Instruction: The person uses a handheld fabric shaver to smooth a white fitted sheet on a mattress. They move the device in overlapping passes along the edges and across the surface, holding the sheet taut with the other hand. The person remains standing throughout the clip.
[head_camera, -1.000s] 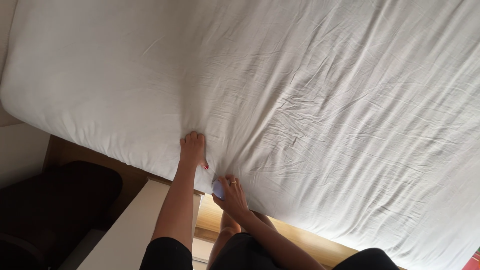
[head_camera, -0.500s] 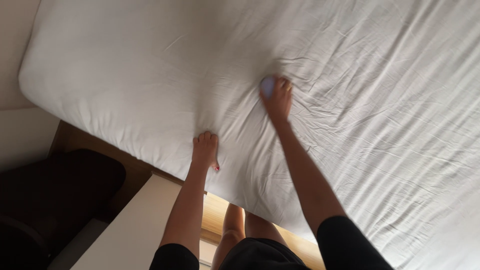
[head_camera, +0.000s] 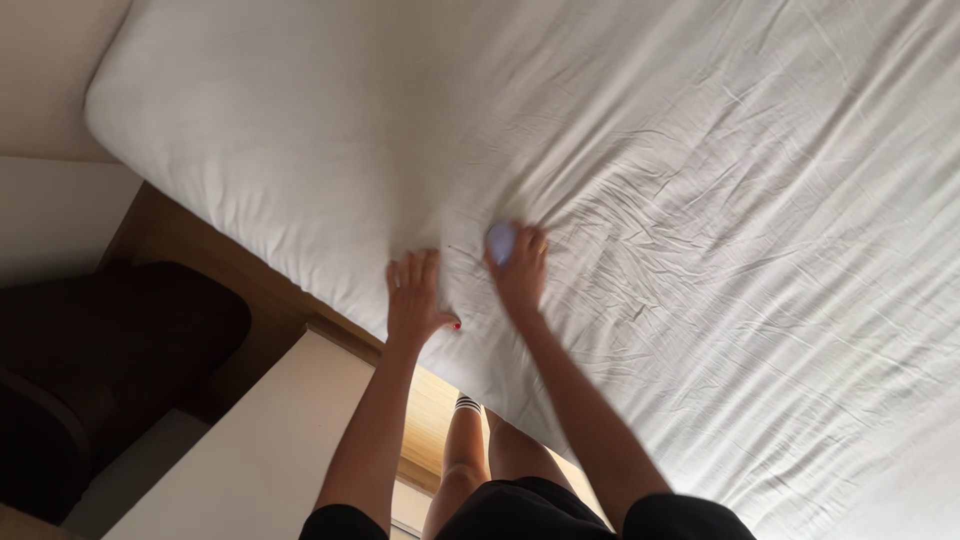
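Your right hand (head_camera: 520, 268) has come back from far out on the white sheet (head_camera: 700, 200); it now sits close beside your left hand (head_camera: 415, 295), near the edge of the bed (head_camera: 250, 215); it is curled around a small pale blue thing (head_camera: 499, 240) and presses it on the sheet; your left hand lies flat and holds nothing, where it was before; the sheet looks wrinkled around both hands, so there is more smoothing to do here.
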